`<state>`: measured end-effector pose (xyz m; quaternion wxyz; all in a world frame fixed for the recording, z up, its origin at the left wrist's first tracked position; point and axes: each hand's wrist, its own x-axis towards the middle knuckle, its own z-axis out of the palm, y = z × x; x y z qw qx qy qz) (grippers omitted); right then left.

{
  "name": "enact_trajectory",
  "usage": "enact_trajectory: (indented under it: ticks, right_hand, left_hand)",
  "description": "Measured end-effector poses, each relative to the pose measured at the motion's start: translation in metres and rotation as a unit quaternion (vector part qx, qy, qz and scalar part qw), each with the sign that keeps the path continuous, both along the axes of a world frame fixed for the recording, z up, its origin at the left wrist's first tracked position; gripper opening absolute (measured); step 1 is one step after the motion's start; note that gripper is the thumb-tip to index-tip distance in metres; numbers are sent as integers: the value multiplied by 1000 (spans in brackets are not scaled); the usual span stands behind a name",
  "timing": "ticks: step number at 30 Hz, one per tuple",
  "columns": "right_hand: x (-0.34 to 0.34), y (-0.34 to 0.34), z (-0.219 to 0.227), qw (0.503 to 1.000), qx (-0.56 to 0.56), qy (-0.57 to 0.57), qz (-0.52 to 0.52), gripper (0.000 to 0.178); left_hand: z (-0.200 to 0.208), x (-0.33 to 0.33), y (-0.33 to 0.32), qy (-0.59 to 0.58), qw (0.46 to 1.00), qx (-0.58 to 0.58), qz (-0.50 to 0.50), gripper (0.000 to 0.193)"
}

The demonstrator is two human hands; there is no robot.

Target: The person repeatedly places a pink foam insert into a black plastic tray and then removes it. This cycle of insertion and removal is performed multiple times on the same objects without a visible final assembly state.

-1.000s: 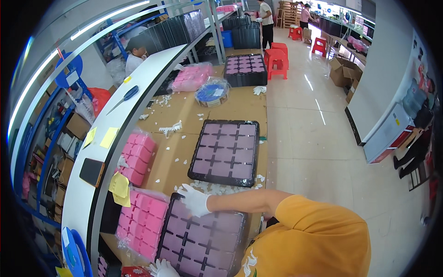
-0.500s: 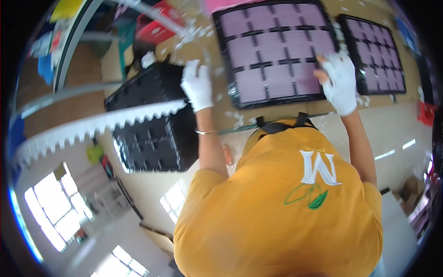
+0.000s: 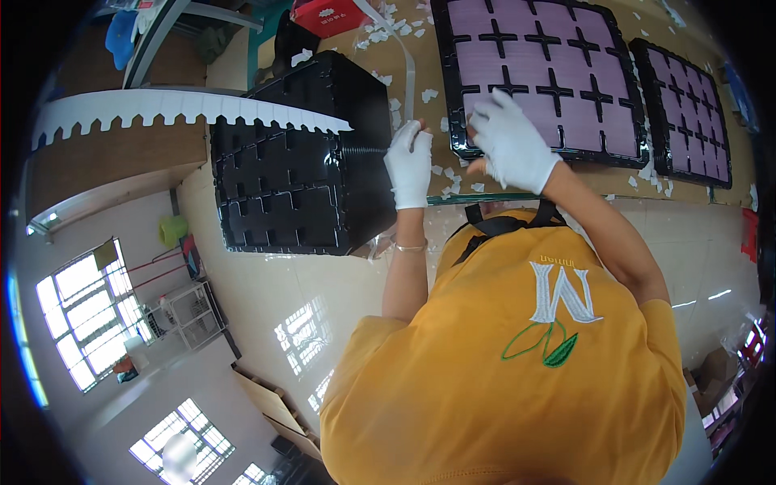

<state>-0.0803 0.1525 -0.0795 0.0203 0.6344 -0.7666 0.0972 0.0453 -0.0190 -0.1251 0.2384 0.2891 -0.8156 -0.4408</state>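
Observation:
My left hand, in a white glove, is by the near edge of the brown work surface, beside the stack of black plastic trays. Its thumb and fingertips are pinched together at the lower end of a narrow pale strip. My right hand, also gloved, with bare thumb and finger tips showing, is over the near left corner of a black-framed tray with lilac sheets in its compartments. The fingers are bent but apart, and nothing shows in them. Whether they touch the tray's rim I cannot tell.
Another lilac-filled black tray lies to the right. A white notched strip reaches across the black stack from the left. Scraps of white paper are strewn over the work surface. A red box stands far left.
My right hand has gone from the lilac tray's right side to its near left corner. My left hand has come away from the black stack's top to the pale strip. The view has shifted.

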Motion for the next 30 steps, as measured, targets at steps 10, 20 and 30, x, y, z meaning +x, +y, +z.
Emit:
enact_trajectory:
  ticks: [10, 20, 30]
  right_hand:
    - [14, 20, -12, 993, -76, -90, -15, 51]
    - [-132, 202, -29, 849, -190, -78, -488, 31]
    - [-177, 236, -70, 786, -131, -374, -475, 45]
  left_hand:
    - [-17, -31, -18, -19, 997, -57, -42, 28]
    - [-13, -88, -36, -90, 987, 109, -78, 37]
    - [-6, -95, -40, -94, 967, 232, -41, 36]
